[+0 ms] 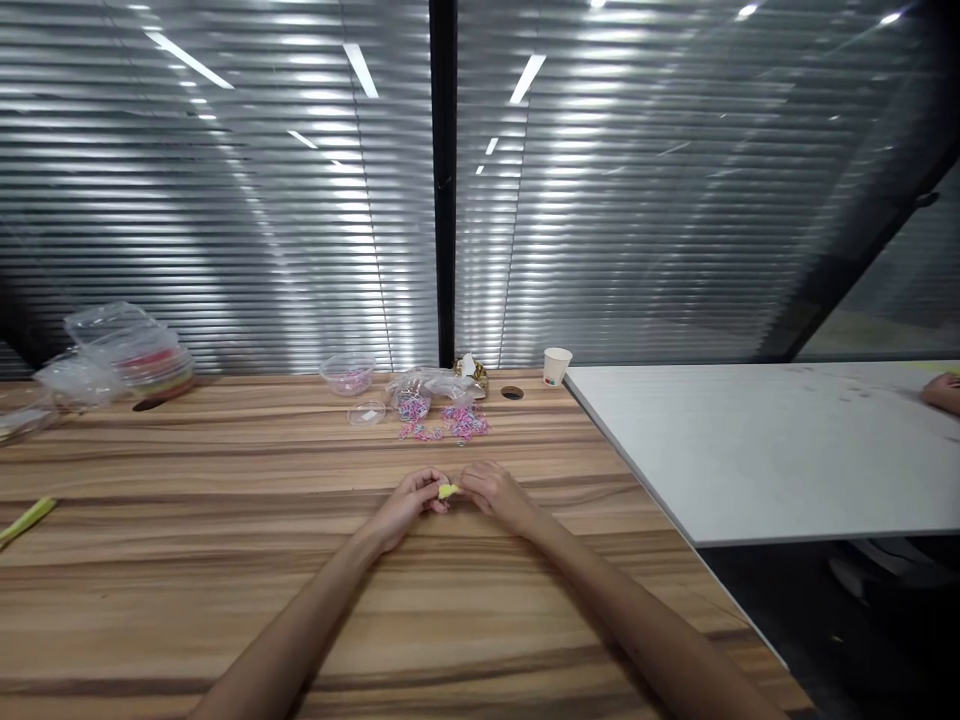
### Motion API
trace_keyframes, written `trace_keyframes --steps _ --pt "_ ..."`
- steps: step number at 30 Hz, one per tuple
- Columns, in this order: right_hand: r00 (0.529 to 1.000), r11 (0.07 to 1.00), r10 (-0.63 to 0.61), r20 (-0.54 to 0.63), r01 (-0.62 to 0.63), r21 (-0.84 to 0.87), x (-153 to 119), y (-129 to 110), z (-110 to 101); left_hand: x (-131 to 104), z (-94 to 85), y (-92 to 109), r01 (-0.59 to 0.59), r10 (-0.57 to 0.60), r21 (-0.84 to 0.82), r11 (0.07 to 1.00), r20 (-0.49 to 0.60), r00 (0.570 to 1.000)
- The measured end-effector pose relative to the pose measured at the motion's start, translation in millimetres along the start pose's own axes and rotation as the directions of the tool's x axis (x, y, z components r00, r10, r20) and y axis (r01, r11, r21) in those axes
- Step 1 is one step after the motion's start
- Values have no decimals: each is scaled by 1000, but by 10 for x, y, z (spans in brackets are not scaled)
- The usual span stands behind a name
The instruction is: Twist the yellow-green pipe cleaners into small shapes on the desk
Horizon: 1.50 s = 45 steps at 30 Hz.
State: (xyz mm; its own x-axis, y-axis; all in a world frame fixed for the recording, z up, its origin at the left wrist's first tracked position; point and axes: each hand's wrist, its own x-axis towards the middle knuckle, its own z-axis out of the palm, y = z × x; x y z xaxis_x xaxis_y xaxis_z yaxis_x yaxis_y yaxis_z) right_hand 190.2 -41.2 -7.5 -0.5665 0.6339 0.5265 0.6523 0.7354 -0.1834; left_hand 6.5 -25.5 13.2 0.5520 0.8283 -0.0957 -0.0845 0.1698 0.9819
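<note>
Both hands meet over the middle of the wooden table (315, 580). My left hand (411, 505) pinches a small yellow piece (448, 491), which looks soft and folded; its exact kind is too small to make out. From the other side, my right hand (491, 490) closes its fingers on the right end of the same yellow piece. Beyond the hands lies a loose pile of small pink, blue and white bits (465, 422), perhaps clips or bands. A clear plastic bag (431, 385) with more of them rests just behind.
Near the window blinds stand a clear tub (349, 377), its lid (367, 413), a crumpled gold wrapper (472, 374) and a paper cup (556, 366). Bagged coloured rolls (154, 362) and yellow strips (28, 520) lie left. Another person's hand (943, 392) rests at the white table (765, 450).
</note>
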Motion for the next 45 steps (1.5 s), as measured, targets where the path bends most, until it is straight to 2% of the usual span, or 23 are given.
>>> trace_keyframes --steps 3,6,10,15,18,21,23,25,29,39,42,45 --pt "998 995 -52 33 55 -87 -4 32 -30 -3 0 13 -2 1 67 998 20 1000" --pt "995 979 -73 69 85 -184 -8 34 -59 -10 8 29 -18 20 154 988 -9 1000" --pt "994 948 -56 97 84 -306 -7 5 -79 2 15 14 -30 58 264 964 -97 994" --pt "991 932 1 134 47 -359 3 -36 -55 22 18 -19 -58 134 434 899 -147 980" --pt "989 933 31 144 23 -360 12 -74 -27 4 33 -21 -115 241 566 816 -153 958" --pt "990 930 57 132 -4 -369 21 -124 9 -30 61 -24 -229 433 729 645 -102 896" --pt "989 930 74 129 -21 -366 25 -160 36 -50 79 -31 -280 516 795 539 -48 855" --pt "986 933 95 134 -41 -356 28 -193 64 -62 94 -38 -290 537 830 477 -14 843" --pt "980 932 152 132 -97 -348 31 -239 101 -64 105 -53 -282 525 865 416 24 850" --pt "962 920 272 35 -250 -302 31 -250 82 -42 106 -130 -395 573 797 458 76 816" --pt "948 908 319 0 -306 -287 31 -234 90 -60 122 -114 -386 594 782 489 25 804" --pt "935 900 355 -10 -345 -266 27 -214 93 -75 145 -76 -368 596 734 571 -61 801"
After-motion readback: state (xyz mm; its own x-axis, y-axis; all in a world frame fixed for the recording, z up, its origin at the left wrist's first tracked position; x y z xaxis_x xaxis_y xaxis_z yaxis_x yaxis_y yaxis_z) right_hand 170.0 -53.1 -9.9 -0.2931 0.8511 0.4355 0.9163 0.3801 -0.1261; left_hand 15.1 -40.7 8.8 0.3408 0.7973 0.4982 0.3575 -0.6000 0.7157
